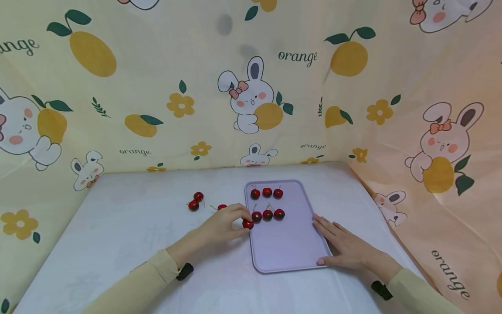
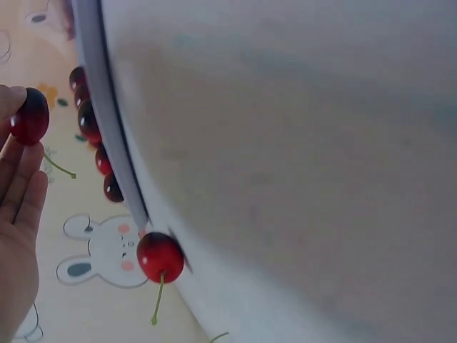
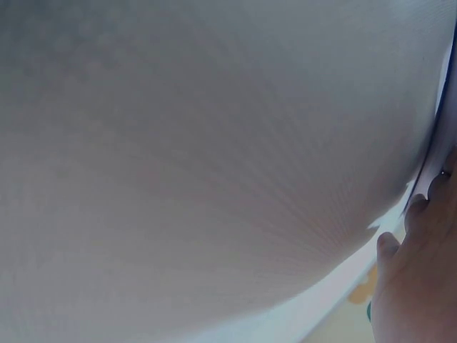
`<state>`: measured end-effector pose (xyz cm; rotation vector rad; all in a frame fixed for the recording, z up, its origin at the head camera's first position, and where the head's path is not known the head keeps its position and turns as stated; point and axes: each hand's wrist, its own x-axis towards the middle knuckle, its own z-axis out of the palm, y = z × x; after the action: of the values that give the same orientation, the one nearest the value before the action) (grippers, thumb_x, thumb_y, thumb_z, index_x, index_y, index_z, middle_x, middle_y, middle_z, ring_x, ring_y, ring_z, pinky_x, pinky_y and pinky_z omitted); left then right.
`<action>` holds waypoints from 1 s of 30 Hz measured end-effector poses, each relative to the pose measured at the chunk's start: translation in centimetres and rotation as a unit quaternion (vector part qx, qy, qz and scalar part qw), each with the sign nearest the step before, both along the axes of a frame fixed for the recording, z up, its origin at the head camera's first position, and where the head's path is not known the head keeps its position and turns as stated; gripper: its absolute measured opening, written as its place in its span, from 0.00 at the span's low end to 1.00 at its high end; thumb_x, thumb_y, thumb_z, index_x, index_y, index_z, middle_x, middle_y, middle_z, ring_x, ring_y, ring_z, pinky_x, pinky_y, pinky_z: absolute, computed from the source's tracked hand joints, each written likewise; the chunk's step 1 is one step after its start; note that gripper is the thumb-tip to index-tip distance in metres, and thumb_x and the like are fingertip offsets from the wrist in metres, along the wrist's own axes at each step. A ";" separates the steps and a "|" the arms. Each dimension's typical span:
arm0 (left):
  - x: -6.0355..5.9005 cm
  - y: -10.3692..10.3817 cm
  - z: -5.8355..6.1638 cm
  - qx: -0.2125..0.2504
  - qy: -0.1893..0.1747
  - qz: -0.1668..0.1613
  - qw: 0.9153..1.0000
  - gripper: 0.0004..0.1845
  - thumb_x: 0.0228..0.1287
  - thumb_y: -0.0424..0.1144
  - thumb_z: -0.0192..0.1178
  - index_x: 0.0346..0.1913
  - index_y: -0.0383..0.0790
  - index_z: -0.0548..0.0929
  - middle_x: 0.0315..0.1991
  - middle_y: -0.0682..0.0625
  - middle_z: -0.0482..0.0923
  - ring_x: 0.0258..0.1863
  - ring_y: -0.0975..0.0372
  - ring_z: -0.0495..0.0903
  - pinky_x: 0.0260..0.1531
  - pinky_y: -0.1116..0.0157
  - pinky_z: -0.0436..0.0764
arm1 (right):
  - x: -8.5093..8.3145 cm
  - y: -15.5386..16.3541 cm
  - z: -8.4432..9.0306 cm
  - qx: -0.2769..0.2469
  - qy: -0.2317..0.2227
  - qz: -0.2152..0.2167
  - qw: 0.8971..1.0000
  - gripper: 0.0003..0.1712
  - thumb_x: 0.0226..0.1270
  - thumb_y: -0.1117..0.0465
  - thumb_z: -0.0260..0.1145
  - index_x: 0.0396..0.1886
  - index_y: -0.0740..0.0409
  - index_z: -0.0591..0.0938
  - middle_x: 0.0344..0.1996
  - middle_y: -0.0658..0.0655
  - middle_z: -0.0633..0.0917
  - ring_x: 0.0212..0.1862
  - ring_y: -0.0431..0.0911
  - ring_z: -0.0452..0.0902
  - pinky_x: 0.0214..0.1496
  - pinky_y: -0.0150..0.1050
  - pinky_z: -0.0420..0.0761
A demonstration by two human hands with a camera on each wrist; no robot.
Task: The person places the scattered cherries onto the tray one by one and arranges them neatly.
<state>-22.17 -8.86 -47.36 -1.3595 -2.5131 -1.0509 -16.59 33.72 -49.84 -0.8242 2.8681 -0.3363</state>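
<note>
My left hand point(image 1: 226, 223) pinches a dark red cherry point(image 1: 248, 223) between thumb and fingertips at the left rim of a lilac tray point(image 1: 290, 244). In the left wrist view that cherry point(image 2: 30, 118) has a green stem hanging below it. On the tray, two rows of cherries stand in the upper left part, the far row around one cherry point(image 1: 267, 192) and the near row around another point(image 1: 267, 215). With fingers straight, my right hand point(image 1: 345, 246) rests along the tray's right edge. The right wrist view shows only part of this hand point(image 3: 418, 264).
Left of the tray, a pair of cherries point(image 1: 194, 205) lies on the white tabletop point(image 1: 129, 231). Another cherry point(image 1: 222, 207) sits nearer the tray, partly hidden behind the left hand. A patterned cloth point(image 1: 204, 65) with rabbits and oranges hangs around the table's back and sides.
</note>
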 end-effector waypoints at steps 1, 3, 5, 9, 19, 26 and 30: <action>0.2 0.1 0.0 -0.012 -0.007 0.000 1.000 0.12 0.65 0.35 0.73 0.50 0.44 0.86 0.52 0.54 0.81 0.55 0.62 0.80 0.60 0.66 0.80 | 0.0 0.0 0.0 0.001 0.000 0.000 1.000 0.64 0.60 0.23 0.65 0.85 0.54 0.54 0.85 0.55 0.50 0.82 0.57 0.49 0.75 0.22 0.26; 0.5 0.3 -0.1 -0.035 -0.017 0.002 0.999 0.12 0.66 0.37 0.72 0.51 0.46 0.85 0.53 0.56 0.81 0.56 0.63 0.80 0.60 0.66 0.80 | -0.1 0.0 0.0 0.003 0.000 0.001 1.000 0.64 0.61 0.23 0.65 0.85 0.54 0.54 0.85 0.55 0.49 0.83 0.57 0.49 0.75 0.22 0.26; 0.7 0.5 -0.2 -0.056 -0.022 0.004 0.998 0.12 0.67 0.39 0.72 0.51 0.47 0.85 0.54 0.56 0.80 0.57 0.63 0.79 0.61 0.65 0.79 | -0.1 0.0 0.0 0.005 0.001 0.000 1.000 0.65 0.60 0.23 0.64 0.85 0.54 0.54 0.85 0.55 0.49 0.83 0.56 0.49 0.75 0.24 0.27; 0.9 0.9 -0.6 -0.076 -0.011 -0.007 0.997 0.10 0.67 0.39 0.72 0.49 0.47 0.86 0.53 0.56 0.81 0.57 0.62 0.79 0.62 0.65 0.79 | -0.1 -0.1 0.0 0.014 0.005 -0.002 1.000 0.65 0.60 0.22 0.64 0.85 0.53 0.54 0.85 0.54 0.50 0.83 0.55 0.49 0.82 0.37 0.37; 1.2 2.1 -1.1 -0.124 -0.031 -0.021 0.992 0.11 0.69 0.43 0.71 0.51 0.50 0.86 0.54 0.59 0.80 0.54 0.69 0.78 0.58 0.74 0.78 | -0.1 -0.2 0.1 0.017 -0.002 -0.005 1.000 0.66 0.60 0.21 0.63 0.85 0.54 0.53 0.85 0.54 0.49 0.83 0.56 0.48 0.80 0.31 0.33; 1.3 2.5 -1.2 -0.134 -0.020 -0.032 0.990 0.12 0.68 0.42 0.72 0.51 0.48 0.86 0.54 0.57 0.81 0.52 0.69 0.80 0.56 0.74 0.79 | -0.1 -0.3 0.1 0.019 0.011 0.001 1.000 0.65 0.61 0.21 0.63 0.85 0.56 0.54 0.84 0.57 0.51 0.82 0.58 0.50 0.82 0.51 0.50; 1.1 2.6 -1.4 -0.143 -0.026 -0.027 0.989 0.12 0.68 0.42 0.72 0.52 0.48 0.86 0.54 0.57 0.81 0.53 0.69 0.80 0.57 0.73 0.79 | -0.1 -0.2 0.0 0.019 0.011 0.000 1.000 0.65 0.61 0.21 0.63 0.85 0.55 0.54 0.84 0.55 0.51 0.82 0.56 0.50 0.83 0.48 0.48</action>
<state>-21.06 -6.26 -48.71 -1.4948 -2.7648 -0.7653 -16.68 33.53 -49.83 -0.8268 2.8859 -0.2730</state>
